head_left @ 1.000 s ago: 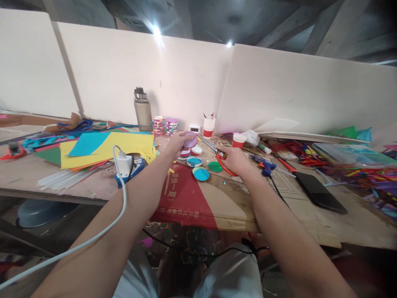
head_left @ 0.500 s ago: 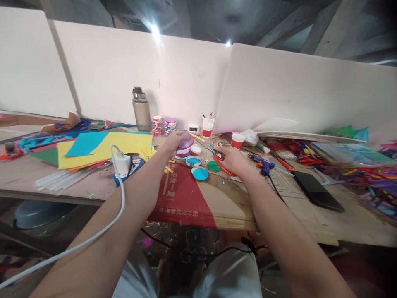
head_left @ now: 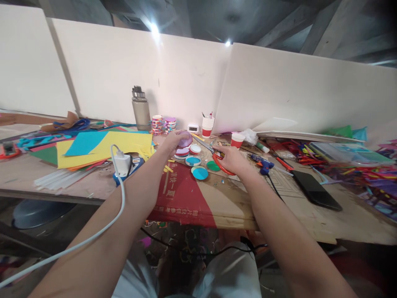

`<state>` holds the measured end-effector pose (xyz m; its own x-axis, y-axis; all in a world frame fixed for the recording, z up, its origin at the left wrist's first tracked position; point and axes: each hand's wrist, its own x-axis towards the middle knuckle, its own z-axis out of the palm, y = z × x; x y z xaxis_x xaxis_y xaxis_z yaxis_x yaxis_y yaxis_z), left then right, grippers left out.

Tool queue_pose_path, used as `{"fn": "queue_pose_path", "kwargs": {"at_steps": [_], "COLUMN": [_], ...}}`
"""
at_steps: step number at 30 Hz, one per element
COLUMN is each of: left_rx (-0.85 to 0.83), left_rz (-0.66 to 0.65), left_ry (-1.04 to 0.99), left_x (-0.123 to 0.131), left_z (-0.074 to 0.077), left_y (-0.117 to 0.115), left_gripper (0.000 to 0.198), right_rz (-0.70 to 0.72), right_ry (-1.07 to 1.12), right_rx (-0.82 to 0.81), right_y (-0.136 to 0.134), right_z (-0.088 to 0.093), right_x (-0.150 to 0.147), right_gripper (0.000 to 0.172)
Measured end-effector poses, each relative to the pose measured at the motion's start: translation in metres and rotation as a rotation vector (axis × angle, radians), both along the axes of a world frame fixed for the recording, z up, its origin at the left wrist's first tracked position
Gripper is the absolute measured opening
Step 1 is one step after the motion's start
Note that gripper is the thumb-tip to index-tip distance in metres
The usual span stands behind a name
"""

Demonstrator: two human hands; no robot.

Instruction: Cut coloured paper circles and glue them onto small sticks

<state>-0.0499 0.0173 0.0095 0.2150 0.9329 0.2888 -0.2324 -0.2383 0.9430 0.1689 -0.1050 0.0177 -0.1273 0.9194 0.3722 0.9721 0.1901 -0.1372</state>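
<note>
While a purple disc (head_left: 185, 139) is being pinched by the left hand (head_left: 174, 142) near the back edge of the worktop (head_left: 18, 174), orange-red scissors (head_left: 217, 163) are being gripped by the curled right hand (head_left: 228, 156), with the blades (head_left: 202, 143) being pointed toward that edge. Closer to the front edge, two blue-topped discs (head_left: 199, 173) and a green disc (head_left: 213, 166) are being held up by flat cardboard (head_left: 186, 203). Past the right hand, a red and white cup (head_left: 237, 140) is being kept near the back edge.
</note>
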Motion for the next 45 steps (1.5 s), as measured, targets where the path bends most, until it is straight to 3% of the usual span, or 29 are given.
{"fn": "queue_pose_path", "kwargs": {"at_steps": [15,45], "left_rx": [0.039,-0.092], "left_rz": [0.006,-0.028], "left_ry": [0.091,-0.044], "left_x": [0.005,0.012], "left_z": [0.002,0.006], "left_y": [-0.004,-0.011], "left_gripper": [0.026,0.026], "right_rz": [-0.056,-0.036], "right_ry": [-0.076,-0.191], "right_rx": [0.003,-0.001], "right_y": [-0.001,0.000], "right_z": [0.001,-0.002], "right_x": [-0.005,-0.007], "right_gripper": [0.046,0.046]}}
